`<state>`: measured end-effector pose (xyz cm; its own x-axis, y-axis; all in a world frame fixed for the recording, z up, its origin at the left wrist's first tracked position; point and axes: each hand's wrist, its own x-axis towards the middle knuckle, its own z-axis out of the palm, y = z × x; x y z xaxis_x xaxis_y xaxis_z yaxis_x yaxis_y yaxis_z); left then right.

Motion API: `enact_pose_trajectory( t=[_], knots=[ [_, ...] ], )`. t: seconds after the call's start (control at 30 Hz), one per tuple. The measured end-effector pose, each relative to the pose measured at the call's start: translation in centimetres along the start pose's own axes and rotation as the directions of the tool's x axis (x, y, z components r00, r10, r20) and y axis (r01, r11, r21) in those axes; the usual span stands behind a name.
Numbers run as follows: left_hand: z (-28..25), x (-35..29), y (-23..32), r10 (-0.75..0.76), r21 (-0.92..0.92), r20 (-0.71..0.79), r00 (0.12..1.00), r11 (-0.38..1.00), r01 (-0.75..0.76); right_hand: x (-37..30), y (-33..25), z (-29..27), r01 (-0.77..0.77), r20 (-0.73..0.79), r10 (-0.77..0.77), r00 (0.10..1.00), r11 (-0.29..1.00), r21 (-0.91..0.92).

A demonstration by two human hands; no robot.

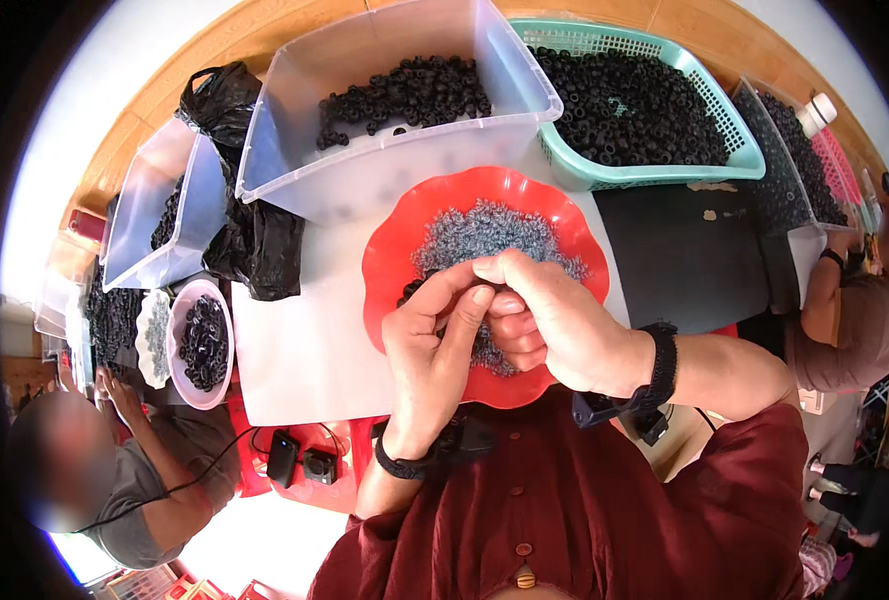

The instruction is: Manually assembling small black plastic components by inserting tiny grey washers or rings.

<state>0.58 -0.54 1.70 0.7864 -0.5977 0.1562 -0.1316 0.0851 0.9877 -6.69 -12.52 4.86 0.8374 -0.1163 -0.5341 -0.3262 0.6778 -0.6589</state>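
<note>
1. The left hand (pixel 426 335) and right hand (pixel 569 330) meet over a red dish (pixel 389 255) with a wavy rim; the fingers of both are curled and pressed together, tip to tip; anything pinched between them is hidden, so I cannot tell what they hold.
2. Small grey-blue pieces (pixel 479 232) lie heaped in the dish, just beyond the fingers and also beneath them; a few black rings (pixel 410 291) sit in the dish just beside the left hand.
3. A pale patch (pixel 709 215) marks the black sheet (pixel 679 265) to the right; it is too small to read.
4. The dish stands on a counter (pixel 299 365) with a white covering; behind it are a clear bin (pixel 364 175) and a teal basket (pixel 644 178), both holding black rings; a black plastic bag (pixel 264 250) slumps left of the bin; farther left, a pink bowl (pixel 227 350) holds dark rings.
5. A person in grey (pixel 159 480) sits at the left, another person (pixel 849 325) at the right; beyond the counter runs a pale wall (pixel 74 110).
</note>
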Motion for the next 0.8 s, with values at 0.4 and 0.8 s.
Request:
enact_pose_trajectory(
  t=[0.4, 0.8],
  knots=[
    [-0.2, -0.1, 0.4, 0.066, 0.080, 0.033, 0.997, 0.994, -0.068, 0.3, -0.5, -0.3, -0.098, 0.108, 0.097, 0.989, 0.995, 0.011],
    [-0.1, 0.2, 0.4, -0.015, -0.078, 0.003, 1.000, 0.997, 0.015, 0.2, -0.6, 0.2, 0.072, 0.063, -0.067, 0.996, 0.993, -0.089]
  ],
)
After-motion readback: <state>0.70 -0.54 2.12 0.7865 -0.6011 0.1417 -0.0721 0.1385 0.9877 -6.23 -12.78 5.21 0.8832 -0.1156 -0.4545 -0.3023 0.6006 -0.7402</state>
